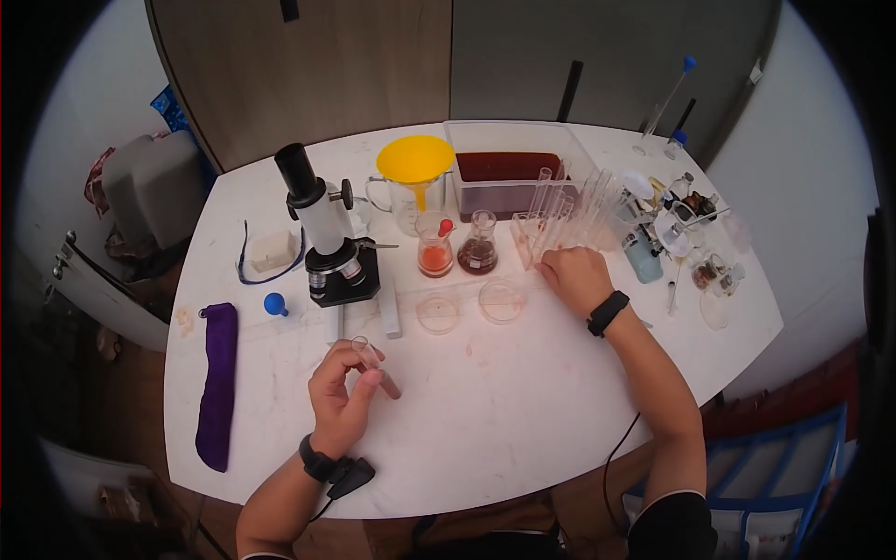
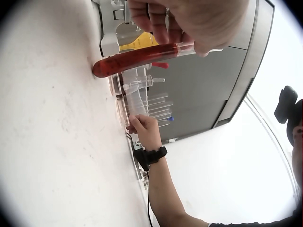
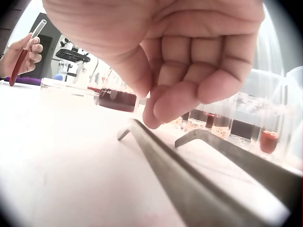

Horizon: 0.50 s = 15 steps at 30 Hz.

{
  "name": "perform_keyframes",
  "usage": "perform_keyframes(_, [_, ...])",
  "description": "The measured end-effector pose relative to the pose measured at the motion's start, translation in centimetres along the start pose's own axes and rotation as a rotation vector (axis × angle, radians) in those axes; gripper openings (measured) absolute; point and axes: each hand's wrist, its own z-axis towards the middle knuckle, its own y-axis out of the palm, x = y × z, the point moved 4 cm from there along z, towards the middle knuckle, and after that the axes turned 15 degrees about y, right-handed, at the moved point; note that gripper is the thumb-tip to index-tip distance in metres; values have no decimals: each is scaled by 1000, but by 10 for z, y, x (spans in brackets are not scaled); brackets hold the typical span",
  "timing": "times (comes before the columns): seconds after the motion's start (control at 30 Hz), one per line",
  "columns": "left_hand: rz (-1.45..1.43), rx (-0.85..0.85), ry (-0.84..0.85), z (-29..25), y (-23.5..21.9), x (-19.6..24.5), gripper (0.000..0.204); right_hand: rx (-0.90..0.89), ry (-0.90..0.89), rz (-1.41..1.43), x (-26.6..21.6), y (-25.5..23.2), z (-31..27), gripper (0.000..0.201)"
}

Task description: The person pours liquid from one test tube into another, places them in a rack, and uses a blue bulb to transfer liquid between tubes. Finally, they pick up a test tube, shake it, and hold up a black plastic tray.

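My left hand [image 1: 341,392] holds a glass test tube [image 2: 142,59] between thumb and fingers. Dark red liquid fills much of the tube, which tilts with its rounded end low over the white table. At the front of the test tube rack [image 1: 525,245], my right hand [image 1: 577,280] is lowered with its fingers loosely curled and nothing visible between them. Several tubes stand in the rack, one with red liquid [image 3: 269,142] at its bottom. Metal tongs with bent tips [image 3: 165,163] lie on the table below the right hand.
Two petri dishes [image 1: 438,314] sit mid-table. Behind them stand a flask of orange-red liquid [image 1: 435,259], a flask of dark liquid [image 1: 478,256], a yellow funnel [image 1: 415,159] on a jug and a plastic tub [image 1: 519,140]. A microscope [image 1: 327,229] is at left, small glassware [image 1: 709,271] at right.
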Motion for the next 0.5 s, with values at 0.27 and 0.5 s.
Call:
perform_keyframes(0.27, [39, 10, -23, 0, -3, 0, 12, -17, 13, 153, -14, -30, -10, 23])
perform_keyframes(0.5, [62, -5, 75, 1, -2, -2, 12, -142, -43, 738, -81, -59, -48, 11])
